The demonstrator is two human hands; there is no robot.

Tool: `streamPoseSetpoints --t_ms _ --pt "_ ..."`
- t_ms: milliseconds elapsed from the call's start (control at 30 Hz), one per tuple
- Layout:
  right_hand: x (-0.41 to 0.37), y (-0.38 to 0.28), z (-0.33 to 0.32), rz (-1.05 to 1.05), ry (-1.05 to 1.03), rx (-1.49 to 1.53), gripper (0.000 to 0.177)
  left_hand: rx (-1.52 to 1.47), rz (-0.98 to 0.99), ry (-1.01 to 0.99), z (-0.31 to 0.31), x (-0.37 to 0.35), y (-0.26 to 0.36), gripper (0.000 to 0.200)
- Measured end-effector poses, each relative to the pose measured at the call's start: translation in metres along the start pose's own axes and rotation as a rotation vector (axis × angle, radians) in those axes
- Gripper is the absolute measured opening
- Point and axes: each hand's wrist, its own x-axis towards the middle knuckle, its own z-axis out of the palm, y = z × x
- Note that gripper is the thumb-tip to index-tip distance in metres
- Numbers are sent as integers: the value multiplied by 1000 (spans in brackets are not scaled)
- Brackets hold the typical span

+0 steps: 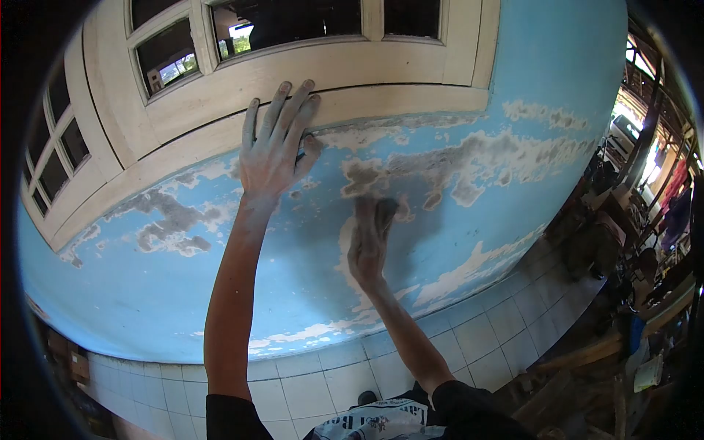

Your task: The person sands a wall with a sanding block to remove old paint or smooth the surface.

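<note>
My left hand (271, 154) lies flat with its fingers spread, the palm on the wall below the window and the fingertips over the lower rail of the cream wooden window frame (411, 101). To the right and lower down, my right hand (370, 238) is closed on a small dark pad (386, 210), pressed to the wall. Motion blurs this hand, so what the pad is made of cannot be made out. Around both hands the light blue wall (308, 249) has flaked paint, with bare grey and whitish patches (477, 158).
Pale floor tiles (293, 396) run along the foot of the wall. A dark shoe tip (367, 397) shows below my arms. On the right, cluttered wood (587, 352) and other items stand by the tiles. Glass panes (293, 18) sit in the window above.
</note>
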Motion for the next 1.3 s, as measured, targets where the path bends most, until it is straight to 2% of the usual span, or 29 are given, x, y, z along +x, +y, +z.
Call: streamPoseSetpoints --t_ms 67,133,267,333,367,433,467,500,567,633,700,733,767,833,867,900,967,1000,1100,1133,1233,1267,1300 --pt "5 -5 -1 -55 -71 -23 44 3 6 2 0 1 -1 46" --pt "18 -3 1 121 21 22 43 16 -25 40 3 1 0 47" --pt "11 -5 9 40 72 -72 43 -14 -4 -24 -1 0 0 46" --pt "6 -5 -1 -190 -198 -209 43 -25 -1 -26 -2 1 -1 47" --pt "9 -7 2 -192 -194 -204 43 -19 1 -25 -2 1 -2 47" --pt "18 -8 10 194 165 -54 41 -22 0 4 1 1 0 47" --pt "17 -16 24 96 217 -102 41 -19 -3 -2 0 0 0 47" --pt "11 -22 27 96 216 -99 41 -19 -2 -12 -1 1 0 47" --pt "7 -44 19 -347 -318 7 38 -18 2 -24 -2 1 -1 47" --pt "19 -33 17 -428 -298 40 37 -24 8 -22 -2 1 -2 47" --pt "38 -24 12 -60 59 196 43 -12 10 -1 1 3 -3 46" --pt "48 -30 10 82 189 -16 49 -6 5 2 0 1 0 46" --pt "45 -32 12 82 182 -21 49 -11 -1 -2 -1 0 1 46" --pt "39 -35 16 -190 -99 70 47 -14 -2 -20 -4 2 1 45" --pt "37 -26 15 -529 -144 -130 45 -20 -1 -20 -3 1 2 45" --pt "40 -14 9 -528 -141 -135 45 -21 1 -14 -2 0 1 45" --pt "72 6 -12 -200 45 5 43 -16 0 -2 2 1 -1 46" --pt "84 13 -15 -78 210 -4 40 1 3 -3 3 0 -2 46" --pt "83 14 -2 -94 181 -31 38 1 -2 -9 2 -1 0 47" --pt "75 11 -10 -247 -7 -64 38 -10 -8 -11 1 0 1 47" --pt "94 50 -35 -259 -45 58 39 0 10 8 4 -2 0 47" --pt "111 45 -48 -86 105 45 39 0 9 13 5 -1 0 47" --pt "119 43 -48 -88 105 43 39 10 6 9 5 -1 0 46"
